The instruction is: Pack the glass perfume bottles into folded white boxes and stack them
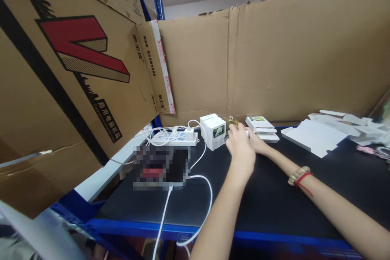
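Honestly, the gold bits [230,120] are being crowded at eleven o'clock from the left hand [240,142]; whether anything's being grasped by it or the right hand [257,141] can't be told. By one nudge they could be getting toppled, the box [210,136] at nine too.

upper left, a tan carton [122,32] bears a red letter [73,28] with hatched sides. lower centre, the table top [268,199] is black. centre, a white box [206,138] with a green-and-white picture [218,131], gold-coloured pieces [230,120]; right, a red string [304,176], beige beads [294,178].
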### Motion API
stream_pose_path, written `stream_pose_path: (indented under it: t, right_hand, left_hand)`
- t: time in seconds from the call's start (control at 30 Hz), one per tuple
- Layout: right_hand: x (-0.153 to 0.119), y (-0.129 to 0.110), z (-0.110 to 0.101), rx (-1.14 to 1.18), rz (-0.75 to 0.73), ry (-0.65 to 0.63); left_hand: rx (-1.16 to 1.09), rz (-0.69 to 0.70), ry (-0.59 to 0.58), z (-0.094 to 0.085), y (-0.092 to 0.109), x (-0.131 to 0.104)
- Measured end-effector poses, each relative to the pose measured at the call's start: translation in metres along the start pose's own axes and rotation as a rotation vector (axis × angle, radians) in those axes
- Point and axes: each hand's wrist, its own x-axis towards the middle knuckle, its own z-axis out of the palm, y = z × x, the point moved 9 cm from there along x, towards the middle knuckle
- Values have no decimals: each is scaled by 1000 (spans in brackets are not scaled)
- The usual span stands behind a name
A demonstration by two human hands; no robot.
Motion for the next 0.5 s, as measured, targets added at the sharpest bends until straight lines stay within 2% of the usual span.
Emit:
stream_pose_path:
  t: [0.1,0.27,0.37,0.5]
  right_hand:
    - [-6,-2,-12,-23,47,77]
    - [-16,3,-23,-50,136,141]
    - [-18,-2,-24,-34,78,157]
    - [-21,-7,-23,-40,67,175]
  left_hand:
    - [-24,-23,-57,1,-4,3]
    - [-6,14,71,-12,-10,8]
    - [27,32,142,-14,-17,10]
    - [57,66,167,-11,-20,12]
